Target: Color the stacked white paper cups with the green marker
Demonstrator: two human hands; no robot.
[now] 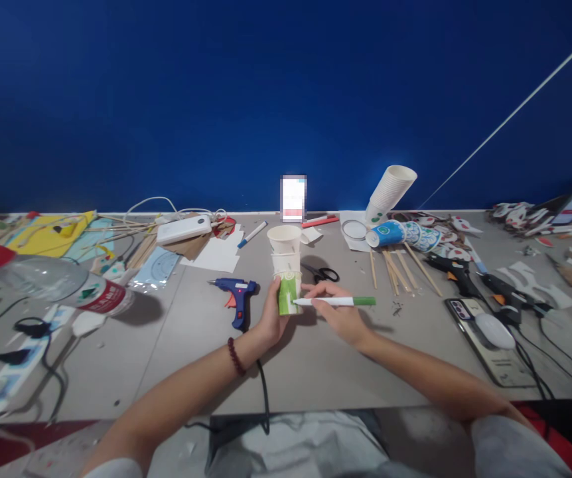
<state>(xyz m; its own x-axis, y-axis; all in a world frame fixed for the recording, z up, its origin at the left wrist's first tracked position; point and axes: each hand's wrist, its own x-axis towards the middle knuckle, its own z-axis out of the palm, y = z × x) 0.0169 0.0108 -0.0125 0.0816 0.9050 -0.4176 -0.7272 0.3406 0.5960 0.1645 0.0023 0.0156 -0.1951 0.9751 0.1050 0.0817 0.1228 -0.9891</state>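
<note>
A short stack of paper cups (286, 261) is held above the table by my left hand (271, 315), whose fingers wrap round its lower end. The lowest cup is partly coloured green. In my right hand (334, 308) is a white marker pen (334, 301) with a green end, gripped between thumb and fingers. Its tip meets the green part of the lowest cup, or nearly so. To the left lies a blue glue gun (236, 297), and black scissors (324, 273) lie behind my right hand, partly hidden.
A tall stack of paper cups (391, 192) leans at the back right, near a blue patterned cup stack (390, 234). At left are a plastic bottle (67, 282) and a power strip (30, 362). A phone (488, 342) and black glue guns (458, 273) lie right; a lit screen (293, 198) stands behind.
</note>
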